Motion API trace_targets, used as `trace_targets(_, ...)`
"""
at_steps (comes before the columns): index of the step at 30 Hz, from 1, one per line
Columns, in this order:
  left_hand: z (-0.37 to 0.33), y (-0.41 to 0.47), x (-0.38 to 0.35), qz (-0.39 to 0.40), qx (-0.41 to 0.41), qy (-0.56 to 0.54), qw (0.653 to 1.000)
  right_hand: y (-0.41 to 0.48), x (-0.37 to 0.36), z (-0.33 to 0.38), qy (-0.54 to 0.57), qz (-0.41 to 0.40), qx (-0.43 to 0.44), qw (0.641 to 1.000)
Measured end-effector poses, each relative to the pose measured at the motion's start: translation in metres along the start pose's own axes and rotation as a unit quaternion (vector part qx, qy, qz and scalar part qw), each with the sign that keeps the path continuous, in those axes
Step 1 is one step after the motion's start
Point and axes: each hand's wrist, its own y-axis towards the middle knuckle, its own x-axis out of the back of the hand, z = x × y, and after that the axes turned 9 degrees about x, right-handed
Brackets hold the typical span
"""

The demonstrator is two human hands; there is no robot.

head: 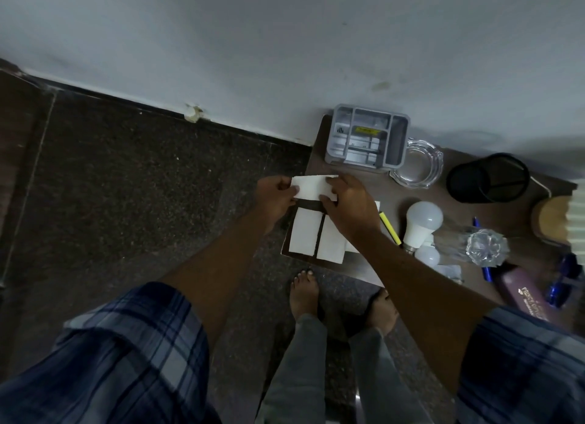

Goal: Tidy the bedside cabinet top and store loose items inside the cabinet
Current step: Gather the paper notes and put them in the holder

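A white folded paper (311, 188) is held over the left end of the brown cabinet top (421, 195). My left hand (274, 199) pinches its left edge and my right hand (346, 205) pinches its right edge. Two more white folded papers (305, 235) lie side by side on the cabinet just below my hands. Loose items on the top include a yellow highlighter (390, 228), two white bulbs (421, 225), blue pens (487, 270) and a purple case (524, 294).
A grey compartment organiser (368, 138) stands at the back against the wall, beside a glass ashtray (418, 164) and a black mesh pen cup (489, 178). A crystal glass (474, 244) lies on its side. A wooden lid (554, 221) sits at right. My bare feet (304, 292) stand on dark floor.
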Motion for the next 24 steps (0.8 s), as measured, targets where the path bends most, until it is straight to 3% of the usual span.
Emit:
trace_targets(7, 0.004, -0.017, 0.013, 0.046, -0.008, -0.033, 0.998, -0.018, 0.021, 0.001, 0.171, -0.05, -0.074, 0.981)
trace_targets(11, -0.001, -0.035, 0.009, 0.073, 0.01, -0.104, 0.992, -0.025, 0.038, 0.012, 0.364, -0.068, -0.186, 0.91)
trace_targets(16, -0.018, -0.063, -0.008, 0.119, 0.007, -0.179, 0.977, -0.03, 0.068, 0.022, 0.507, -0.117, -0.22, 0.825)
trace_targets(21, -0.042, -0.092, -0.029, 0.149, -0.014, -0.201, 0.968, -0.029, 0.105, 0.02, 0.512, -0.136, -0.185, 0.828)
trace_targets(24, -0.057, -0.104, -0.037, 0.152, -0.056, -0.15, 0.975, -0.027, 0.124, 0.014, 0.491, -0.145, -0.156, 0.845)
